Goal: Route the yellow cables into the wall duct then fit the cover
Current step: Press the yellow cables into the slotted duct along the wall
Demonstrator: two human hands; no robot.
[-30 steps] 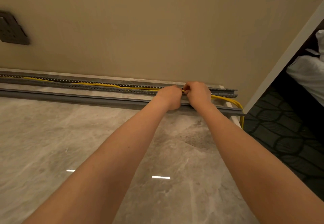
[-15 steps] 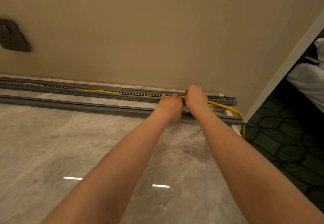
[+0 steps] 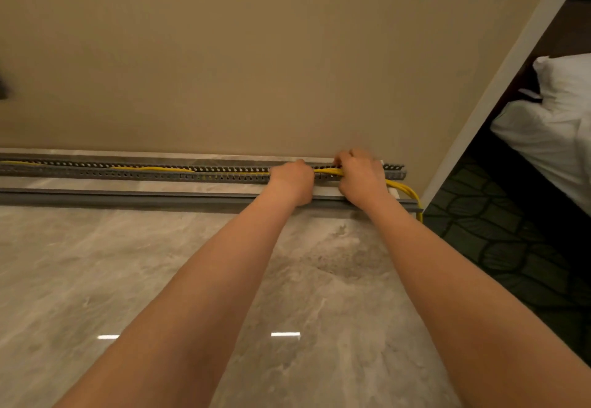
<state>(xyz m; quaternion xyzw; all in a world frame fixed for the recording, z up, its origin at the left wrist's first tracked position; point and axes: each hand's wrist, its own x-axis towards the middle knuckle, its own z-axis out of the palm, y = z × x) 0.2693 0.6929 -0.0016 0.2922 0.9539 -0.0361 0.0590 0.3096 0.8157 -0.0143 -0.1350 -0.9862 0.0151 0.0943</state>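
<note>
1 wall duct (image 3: pixel 128 173) along the wall foot, 1 cover (image 3: pixel 128 198) loose on the bench (image 3: pixel 160 263) just in front. Your left hand (image 3: pixel 292 180) and right hand (image 3: pixel 361 177): each grip curled round the yellow cables (image 3: pixel 326 171) over the duct's right end. Press them below the slotted walls, working rightward. Strand count unclear.

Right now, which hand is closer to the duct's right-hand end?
Right. The right hand grips the yellow cables just short of the duct end; the left hand holds them further along, away from it.
</note>
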